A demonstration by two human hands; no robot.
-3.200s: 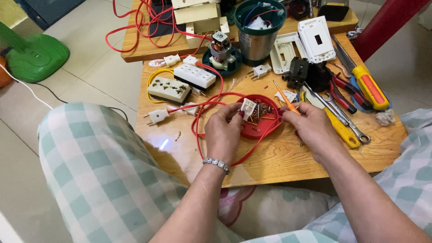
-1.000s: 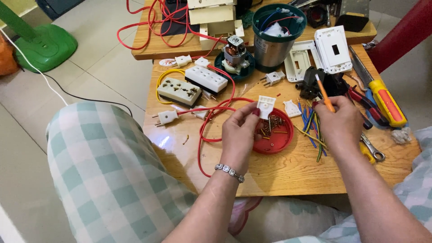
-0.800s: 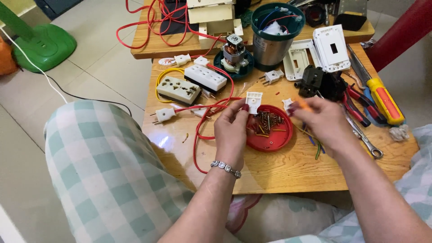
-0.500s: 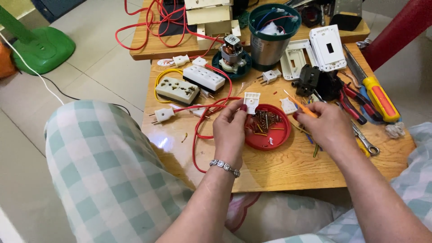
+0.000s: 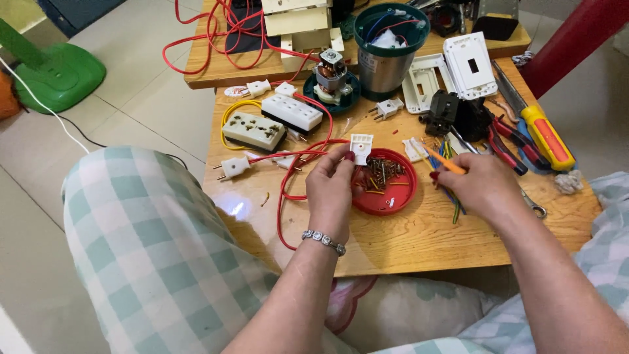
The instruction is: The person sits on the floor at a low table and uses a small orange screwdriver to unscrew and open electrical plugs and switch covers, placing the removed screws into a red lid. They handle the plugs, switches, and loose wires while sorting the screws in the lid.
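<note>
My left hand [image 5: 331, 187] holds a small white plastic socket part [image 5: 360, 147] upright over the left rim of a red round lid [image 5: 400, 196] that has screws and wire bits in it. Red wire [image 5: 288, 190] runs under that hand and loops across the wooden table [image 5: 406, 242]. My right hand [image 5: 475, 187] grips a thin orange-handled screwdriver [image 5: 445, 160], its tip pointing left toward the white part, a short way off it. Short coloured wires [image 5: 453, 208] lie under the right hand.
Behind stand two multi-socket blocks [image 5: 254, 131] [image 5: 293, 112], a white plug [image 5: 234, 168], a small motor [image 5: 331, 74], a steel cup with a green rim [image 5: 388, 46], white switch plates [image 5: 468, 64], black parts, pliers, a yellow-handled screwdriver [image 5: 547, 137]. A green fan base [image 5: 56, 75] sits on the floor.
My right hand first lifted the orange screwdriver, then lowered it and brought it left beside the red lid. My left hand raised the white part slightly and has held it by the lid since.
</note>
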